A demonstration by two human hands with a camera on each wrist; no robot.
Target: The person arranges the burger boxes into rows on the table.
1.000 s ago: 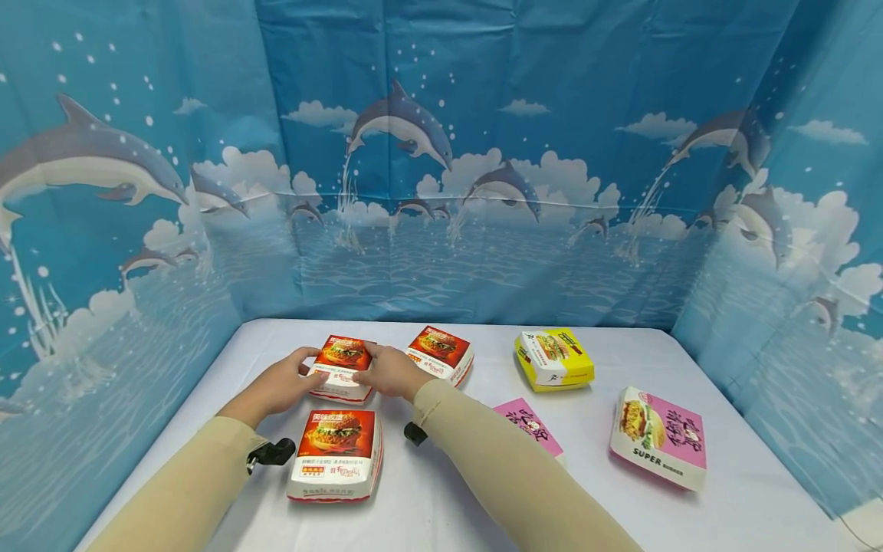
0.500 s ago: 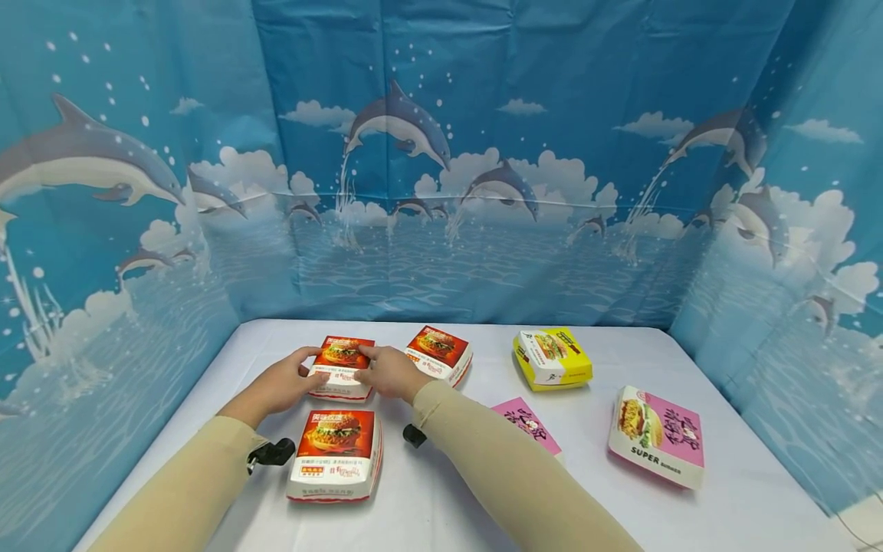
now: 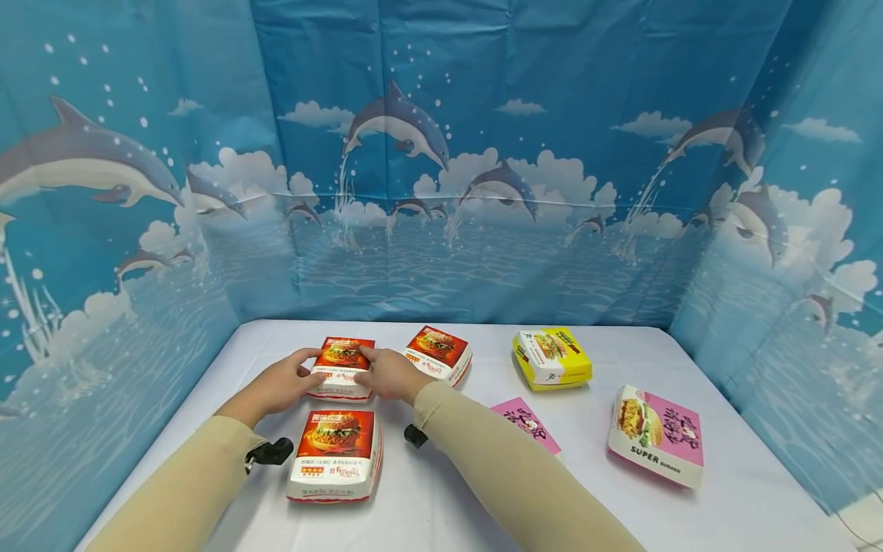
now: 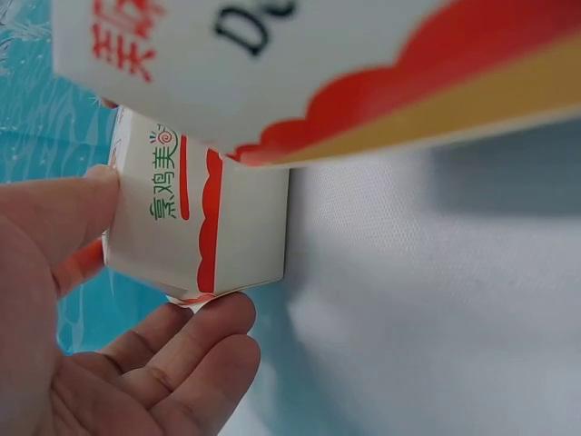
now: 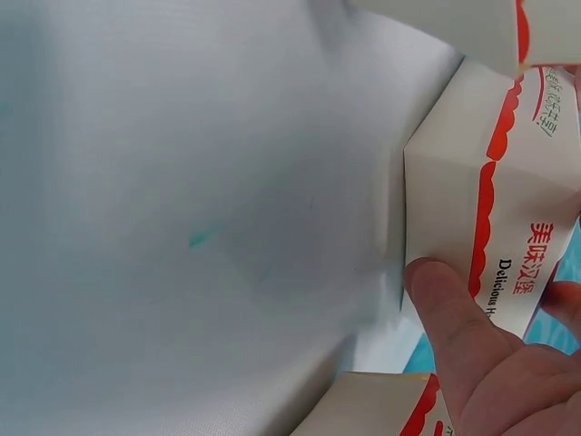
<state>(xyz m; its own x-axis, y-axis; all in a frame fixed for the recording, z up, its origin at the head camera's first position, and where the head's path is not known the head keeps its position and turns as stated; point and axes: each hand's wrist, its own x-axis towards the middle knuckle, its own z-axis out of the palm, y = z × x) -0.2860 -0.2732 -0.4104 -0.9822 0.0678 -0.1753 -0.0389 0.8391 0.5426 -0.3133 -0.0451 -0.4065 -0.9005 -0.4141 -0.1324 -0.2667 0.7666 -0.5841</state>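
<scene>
A red-and-white burger box (image 3: 341,391) lies on the far left of the white table, held between both hands. My left hand (image 3: 276,386) grips its left side; the left wrist view shows the thumb on one face and fingertips (image 4: 227,313) at the bottom edge. From the right side my right hand (image 3: 395,373) holds the same box, with its thumb (image 5: 440,286) on the near side wall in the right wrist view. Directly nearer to me lies a matching burger box (image 3: 334,460), lined up below the held one. Another matching box (image 3: 441,353) sits just behind the right hand.
A yellow-and-white burger box (image 3: 553,358) lies at the back right. One pink burger box (image 3: 527,422) is partly covered by the right forearm, and another pink-and-white box (image 3: 658,437) lies farther right. A blue dolphin-print curtain (image 3: 441,261) surrounds the white table (image 3: 607,514).
The held box has turned very slightly and come a touch nearer, its far edge now more level. Both hands keep their hold on it; the other boxes stay put.
</scene>
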